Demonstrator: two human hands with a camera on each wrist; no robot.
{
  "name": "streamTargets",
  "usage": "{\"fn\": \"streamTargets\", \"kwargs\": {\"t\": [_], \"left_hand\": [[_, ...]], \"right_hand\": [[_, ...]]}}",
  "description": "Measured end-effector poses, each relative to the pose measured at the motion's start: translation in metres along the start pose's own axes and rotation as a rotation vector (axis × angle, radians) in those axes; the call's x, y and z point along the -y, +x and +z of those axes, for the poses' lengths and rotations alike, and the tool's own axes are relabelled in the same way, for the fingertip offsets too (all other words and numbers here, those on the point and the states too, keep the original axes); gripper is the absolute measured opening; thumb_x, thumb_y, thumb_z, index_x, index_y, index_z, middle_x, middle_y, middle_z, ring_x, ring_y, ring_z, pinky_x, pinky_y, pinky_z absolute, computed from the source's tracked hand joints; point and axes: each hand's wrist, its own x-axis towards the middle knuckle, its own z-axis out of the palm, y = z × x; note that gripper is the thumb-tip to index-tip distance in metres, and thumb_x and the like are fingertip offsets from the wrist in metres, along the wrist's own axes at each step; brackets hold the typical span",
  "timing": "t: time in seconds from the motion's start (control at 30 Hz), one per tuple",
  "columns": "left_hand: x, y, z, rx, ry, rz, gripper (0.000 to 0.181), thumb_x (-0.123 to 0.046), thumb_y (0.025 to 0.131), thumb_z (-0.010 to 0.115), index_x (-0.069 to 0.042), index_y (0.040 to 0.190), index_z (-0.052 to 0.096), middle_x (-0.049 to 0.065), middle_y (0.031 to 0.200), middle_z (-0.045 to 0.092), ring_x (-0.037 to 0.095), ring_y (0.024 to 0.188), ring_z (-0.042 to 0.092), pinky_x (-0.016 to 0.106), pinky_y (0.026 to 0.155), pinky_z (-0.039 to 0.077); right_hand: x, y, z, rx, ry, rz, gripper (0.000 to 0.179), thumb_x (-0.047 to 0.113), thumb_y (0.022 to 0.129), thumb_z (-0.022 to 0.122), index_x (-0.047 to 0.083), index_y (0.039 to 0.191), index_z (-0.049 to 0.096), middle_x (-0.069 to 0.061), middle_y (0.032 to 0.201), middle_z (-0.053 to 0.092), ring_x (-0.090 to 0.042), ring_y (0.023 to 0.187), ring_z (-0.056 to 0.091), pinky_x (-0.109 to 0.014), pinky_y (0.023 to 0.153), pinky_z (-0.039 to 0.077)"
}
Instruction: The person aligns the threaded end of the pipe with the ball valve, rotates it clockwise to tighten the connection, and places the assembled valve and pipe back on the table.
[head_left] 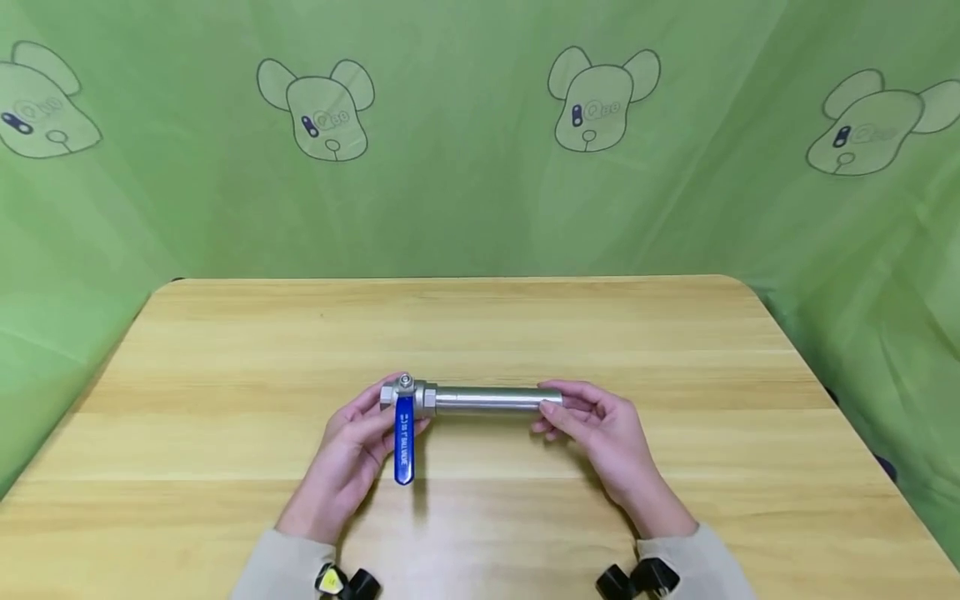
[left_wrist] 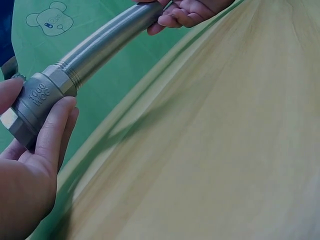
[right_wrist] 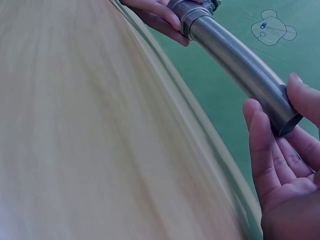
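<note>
A metal ball valve (head_left: 424, 399) with a blue lever handle (head_left: 404, 442) is joined to a straight steel pipe (head_left: 487, 399). Its body carries raised lettering in the left wrist view, and threads show where the pipe enters it. My left hand (head_left: 351, 454) grips the valve body between thumb and fingers. At the other end my right hand (head_left: 611, 437) pinches the pipe, thumb on one side and fingers on the other. The pipe's open end (right_wrist: 290, 125) faces the right palm. Valve and pipe are held level above the table, with the lever pointing toward me.
Beneath the hands lies a light wooden table (head_left: 480, 325) with rounded far corners. A green curtain (head_left: 465, 217) printed with bear-like heads surrounds it at the back and sides. Both sleeves end near black wrist devices (head_left: 637, 579).
</note>
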Motion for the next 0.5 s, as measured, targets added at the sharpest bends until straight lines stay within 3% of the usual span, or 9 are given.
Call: {"fn": "streamTargets", "kwargs": {"t": [0.13, 0.27, 0.37, 0.5], "left_hand": [[-0.0005, 0.0008, 0.0011, 0.012, 0.002, 0.005, 0.058, 0.005, 0.104, 0.053, 0.003, 0.160, 0.039, 0.006, 0.133, 0.074, 0.018, 0.113, 0.078, 0.039, 0.111, 0.062], [0.0007, 0.0001, 0.0020, 0.018, -0.006, 0.008, 0.058, 0.004, 0.104, 0.053, 0.003, 0.160, 0.040, 0.008, 0.139, 0.070, 0.019, 0.115, 0.077, 0.038, 0.112, 0.061], [0.0017, -0.0005, 0.0022, -0.009, -0.033, 0.004, 0.057, 0.003, 0.104, 0.055, 0.002, 0.160, 0.042, 0.009, 0.142, 0.068, 0.018, 0.117, 0.076, 0.038, 0.113, 0.061], [0.0024, -0.0005, 0.0020, -0.032, -0.048, 0.021, 0.056, 0.003, 0.104, 0.055, 0.002, 0.158, 0.043, 0.008, 0.138, 0.071, 0.018, 0.115, 0.077, 0.038, 0.111, 0.062]], "right_hand": [[0.0017, 0.0003, 0.0010, -0.015, -0.003, -0.005, 0.025, 0.010, 0.102, 0.073, -0.005, 0.123, 0.070, -0.008, 0.092, 0.083, -0.019, 0.077, 0.081, -0.033, 0.071, 0.071], [0.0018, 0.0000, 0.0020, -0.018, 0.010, -0.004, 0.018, 0.010, 0.104, 0.070, -0.003, 0.116, 0.071, -0.008, 0.088, 0.083, -0.021, 0.075, 0.081, -0.034, 0.067, 0.071], [0.0000, 0.0000, 0.0035, 0.009, -0.040, -0.004, 0.033, 0.008, 0.099, 0.077, -0.005, 0.128, 0.067, -0.006, 0.101, 0.083, -0.018, 0.087, 0.081, -0.032, 0.076, 0.071], [-0.0026, 0.0004, 0.0051, 0.047, -0.132, -0.026, 0.065, 0.003, 0.086, 0.088, 0.003, 0.145, 0.061, -0.010, 0.130, 0.073, -0.013, 0.112, 0.075, -0.028, 0.095, 0.068]]}}
